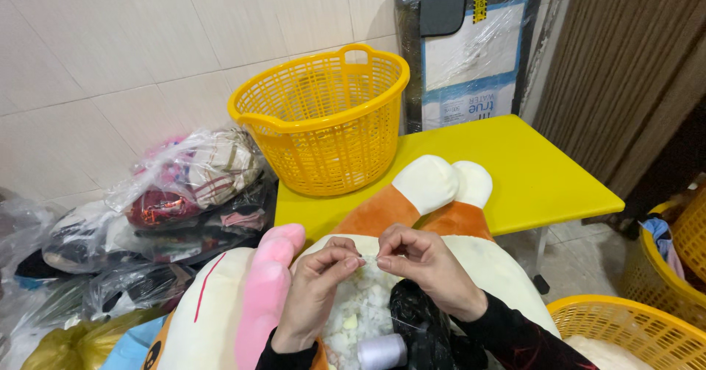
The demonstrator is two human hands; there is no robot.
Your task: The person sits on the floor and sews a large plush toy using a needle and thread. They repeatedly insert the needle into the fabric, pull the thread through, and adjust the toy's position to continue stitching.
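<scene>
Your left hand (315,285) and right hand (426,263) meet over the plush toy (412,208), fingers pinched together on a thin thread (370,257); needle too small to tell. Soft white stuffing (360,304) shows just below the pinch. Smooth white thread spool (381,351) lies nearer you. Rigid yellow lattice basket (327,120) stands on the bench (529,171) beyond the toy.

Sitting on a yellow table (544,171): a big yellow basket (323,120). Lying beside it by the tiled wall (110,39): bags of clothes (191,186).
</scene>
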